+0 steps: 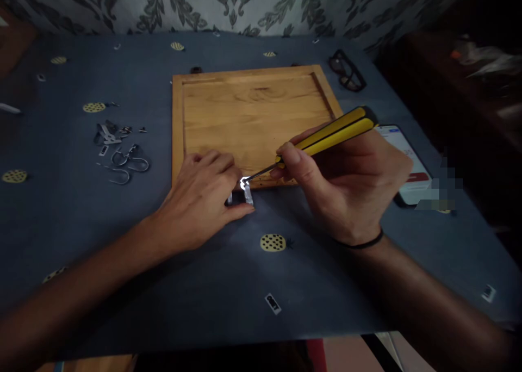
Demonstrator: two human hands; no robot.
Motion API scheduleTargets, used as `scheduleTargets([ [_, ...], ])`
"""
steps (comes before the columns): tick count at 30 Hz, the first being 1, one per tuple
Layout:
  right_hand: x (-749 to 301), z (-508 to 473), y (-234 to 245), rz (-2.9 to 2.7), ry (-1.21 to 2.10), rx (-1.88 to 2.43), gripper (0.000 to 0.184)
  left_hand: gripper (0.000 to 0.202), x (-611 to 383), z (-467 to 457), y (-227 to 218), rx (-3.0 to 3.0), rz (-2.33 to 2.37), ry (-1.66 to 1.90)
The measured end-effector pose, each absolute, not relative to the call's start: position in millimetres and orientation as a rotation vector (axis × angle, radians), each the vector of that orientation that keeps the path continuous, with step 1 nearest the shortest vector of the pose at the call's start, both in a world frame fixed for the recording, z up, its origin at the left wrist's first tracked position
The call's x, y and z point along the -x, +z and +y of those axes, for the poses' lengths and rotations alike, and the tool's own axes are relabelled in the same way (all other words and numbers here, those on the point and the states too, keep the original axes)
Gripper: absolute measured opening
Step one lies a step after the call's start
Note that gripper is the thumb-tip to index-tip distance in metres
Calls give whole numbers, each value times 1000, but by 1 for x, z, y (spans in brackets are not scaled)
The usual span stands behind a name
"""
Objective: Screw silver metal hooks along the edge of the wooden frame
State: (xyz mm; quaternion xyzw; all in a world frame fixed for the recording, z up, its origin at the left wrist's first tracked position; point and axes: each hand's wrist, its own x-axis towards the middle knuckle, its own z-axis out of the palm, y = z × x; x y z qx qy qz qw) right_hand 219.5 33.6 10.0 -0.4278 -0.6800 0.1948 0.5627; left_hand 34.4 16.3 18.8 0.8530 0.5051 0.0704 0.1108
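A shallow wooden panel with a raised border (253,111) lies flat on the table. At its near edge sits a small shiny metal bracket (248,193), partly hidden by my fingers. My left hand (204,198) grips this bracket, the thumb below it and the other fingers over the panel's edge. A yellow and black screwdriver (334,132) is held in my right hand (346,181), its handle tilted up to the right. The tip of its shaft meets the bracket at a bright, glaring spot, so I cannot make out a screw there.
Metal hooks (128,162) and small clips or hardware pieces (108,134) lie left of the panel. Black-framed glasses (346,70) rest at the back right. A lit phone (408,165) lies behind my right hand. The blue tablecloth (196,296) has printed pineapples.
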Motion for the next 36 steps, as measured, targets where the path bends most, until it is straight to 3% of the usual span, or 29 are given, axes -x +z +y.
scheduleTargets([
  [12,-221,31,13,-1651,386,1080,26,32,-34,16,17,-2536,1473,222],
  [22,-217,35,8,-1541,571,1014,33,33,-34,16,17,-2537,1470,234],
  [28,-223,30,11,-1707,433,1047,26,31,-34,15,17,-2532,1478,233],
  [36,-225,30,18,-1783,561,970,21,35,-35,16,18,-2532,1483,196],
])
